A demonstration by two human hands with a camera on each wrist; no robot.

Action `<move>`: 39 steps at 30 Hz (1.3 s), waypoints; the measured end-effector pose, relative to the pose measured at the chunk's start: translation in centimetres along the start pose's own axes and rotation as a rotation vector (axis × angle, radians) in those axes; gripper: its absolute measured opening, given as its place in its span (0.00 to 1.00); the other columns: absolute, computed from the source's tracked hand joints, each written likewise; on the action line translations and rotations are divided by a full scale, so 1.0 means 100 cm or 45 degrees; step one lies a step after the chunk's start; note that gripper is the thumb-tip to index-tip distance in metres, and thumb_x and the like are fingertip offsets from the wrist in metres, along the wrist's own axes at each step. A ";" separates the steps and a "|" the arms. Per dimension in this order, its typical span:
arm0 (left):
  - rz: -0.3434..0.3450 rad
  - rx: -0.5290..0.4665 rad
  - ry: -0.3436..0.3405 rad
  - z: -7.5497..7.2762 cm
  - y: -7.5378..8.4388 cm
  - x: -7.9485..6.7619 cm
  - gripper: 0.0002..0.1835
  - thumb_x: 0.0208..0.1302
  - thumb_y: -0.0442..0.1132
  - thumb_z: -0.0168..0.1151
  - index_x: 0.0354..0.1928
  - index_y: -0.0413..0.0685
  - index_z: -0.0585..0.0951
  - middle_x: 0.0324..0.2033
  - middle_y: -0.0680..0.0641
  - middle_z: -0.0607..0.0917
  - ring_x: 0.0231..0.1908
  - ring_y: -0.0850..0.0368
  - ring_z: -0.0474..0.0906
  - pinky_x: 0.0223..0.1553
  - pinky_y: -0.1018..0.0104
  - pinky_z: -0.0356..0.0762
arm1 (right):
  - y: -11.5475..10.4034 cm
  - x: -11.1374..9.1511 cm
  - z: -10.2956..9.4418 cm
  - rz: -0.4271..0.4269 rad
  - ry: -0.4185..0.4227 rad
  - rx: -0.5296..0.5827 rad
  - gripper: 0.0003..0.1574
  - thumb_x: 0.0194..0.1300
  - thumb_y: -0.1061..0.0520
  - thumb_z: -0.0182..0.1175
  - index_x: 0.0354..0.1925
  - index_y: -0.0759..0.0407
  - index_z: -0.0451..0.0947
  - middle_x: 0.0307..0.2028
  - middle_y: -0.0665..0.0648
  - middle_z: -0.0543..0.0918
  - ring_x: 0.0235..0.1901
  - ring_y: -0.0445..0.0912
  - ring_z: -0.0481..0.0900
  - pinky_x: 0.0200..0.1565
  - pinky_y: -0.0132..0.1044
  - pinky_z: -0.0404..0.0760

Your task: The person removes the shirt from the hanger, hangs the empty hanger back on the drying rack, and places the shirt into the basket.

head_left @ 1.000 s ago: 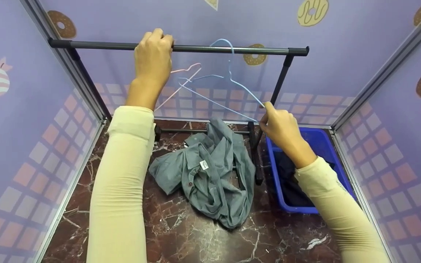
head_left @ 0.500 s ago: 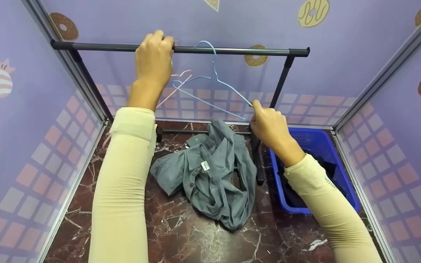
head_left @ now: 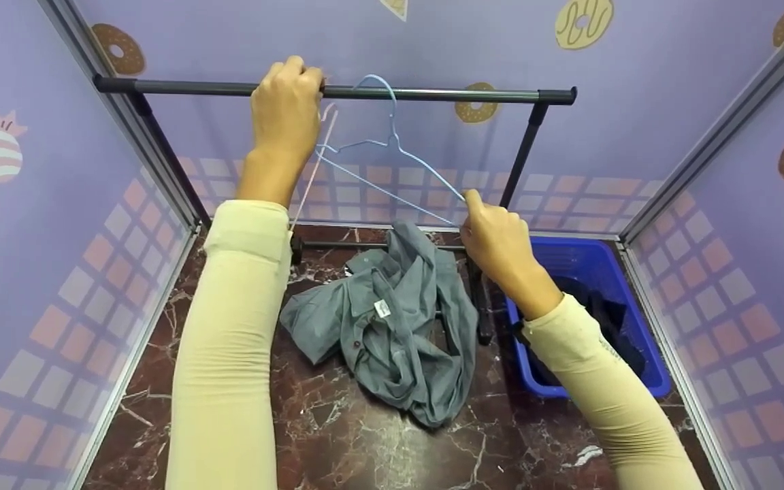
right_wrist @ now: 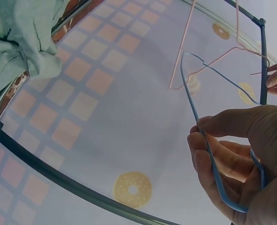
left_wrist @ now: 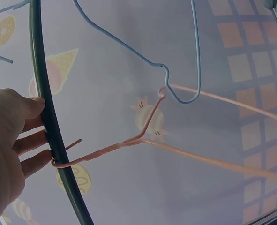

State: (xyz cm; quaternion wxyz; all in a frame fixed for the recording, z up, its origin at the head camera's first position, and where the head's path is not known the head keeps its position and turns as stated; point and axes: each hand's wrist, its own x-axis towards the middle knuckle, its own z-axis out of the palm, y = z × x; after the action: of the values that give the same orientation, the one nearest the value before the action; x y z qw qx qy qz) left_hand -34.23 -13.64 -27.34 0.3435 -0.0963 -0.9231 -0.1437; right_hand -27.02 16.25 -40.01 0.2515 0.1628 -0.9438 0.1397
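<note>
My left hand holds the dark rail of a clothes rack, left of its middle. In the left wrist view its thumb rests on the near side, the fingers reaching behind. A pink hanger hooks over the rail right by those fingers; in the head view my forearm hides part of it. To the right, a blue wire hanger has its hook over the rail. My right hand pinches that hanger's right corner between thumb and curled fingers, tilting it toward me.
A crumpled grey shirt with a white label lies on the marbled floor over the rack's foot. At the right stands a blue basket holding dark cloth. Patterned lilac walls enclose the rack on three sides.
My right hand has moved left with the blue hanger, whose hook slid left along the rail. The pink hanger has swung left. My left hand stays in place.
</note>
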 end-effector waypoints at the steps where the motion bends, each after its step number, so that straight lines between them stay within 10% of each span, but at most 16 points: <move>1: 0.000 0.001 0.005 0.000 0.000 0.000 0.14 0.77 0.37 0.56 0.43 0.34 0.87 0.38 0.37 0.83 0.46 0.37 0.82 0.48 0.44 0.85 | 0.000 0.000 0.000 0.005 -0.003 0.006 0.19 0.60 0.66 0.57 0.51 0.61 0.74 0.25 0.67 0.84 0.20 0.71 0.81 0.19 0.65 0.77; 39: -0.034 0.029 -0.030 -0.002 -0.002 -0.001 0.07 0.71 0.31 0.62 0.44 0.32 0.85 0.41 0.35 0.85 0.47 0.35 0.83 0.50 0.44 0.84 | -0.070 0.029 0.041 0.160 -0.369 0.103 0.24 0.67 0.68 0.55 0.60 0.59 0.70 0.37 0.73 0.86 0.35 0.71 0.87 0.30 0.63 0.85</move>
State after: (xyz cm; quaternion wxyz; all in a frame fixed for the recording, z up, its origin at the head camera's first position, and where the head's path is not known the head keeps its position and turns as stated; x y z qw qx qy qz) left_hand -34.11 -13.92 -27.27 0.3318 -0.0817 -0.9299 -0.1364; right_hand -28.56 7.82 -40.61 0.0967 0.1320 -0.9721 0.1682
